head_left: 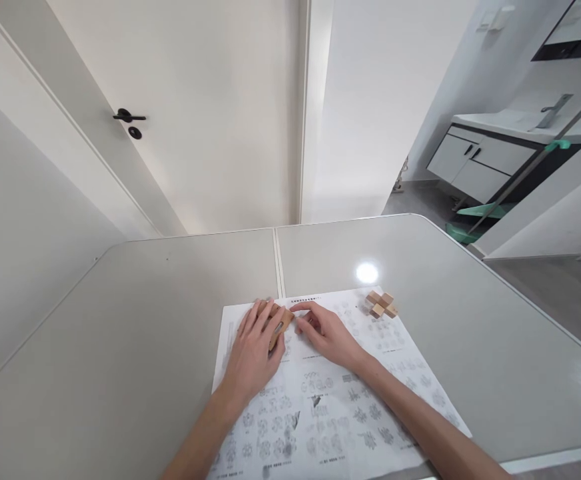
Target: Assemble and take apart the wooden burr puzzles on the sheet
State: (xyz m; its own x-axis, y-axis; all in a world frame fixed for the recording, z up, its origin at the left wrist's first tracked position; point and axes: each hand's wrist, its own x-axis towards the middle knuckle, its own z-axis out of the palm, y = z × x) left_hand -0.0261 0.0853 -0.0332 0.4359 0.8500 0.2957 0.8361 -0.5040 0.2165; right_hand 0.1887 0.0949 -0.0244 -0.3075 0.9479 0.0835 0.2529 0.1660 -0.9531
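Under my left hand (pixel 258 347) lies a flat, light-brown wooden puzzle piece (pixel 286 319) with a slot in it. The fingers of that hand spread over its top and the thumb is along its near right side, gripping it; much of it is hidden. My right hand (pixel 323 328) is just to the right, its index finger stretched to the piece's right corner. The thumb sits apart below that finger, the other fingers are curled, and nothing held shows between them. Both hands are over a large printed sheet (pixel 320 370) with rows of small grey drawings.
A cross-shaped wooden burr puzzle (pixel 381 305) sits at the sheet's far right corner. The grey table (pixel 120 347) has a seam down its middle. Beyond stand a white door (pixel 210 120) and, far right, a washbasin cabinet (pixel 485 157) with a green-trimmed broom and dustpan (pixel 485 211).
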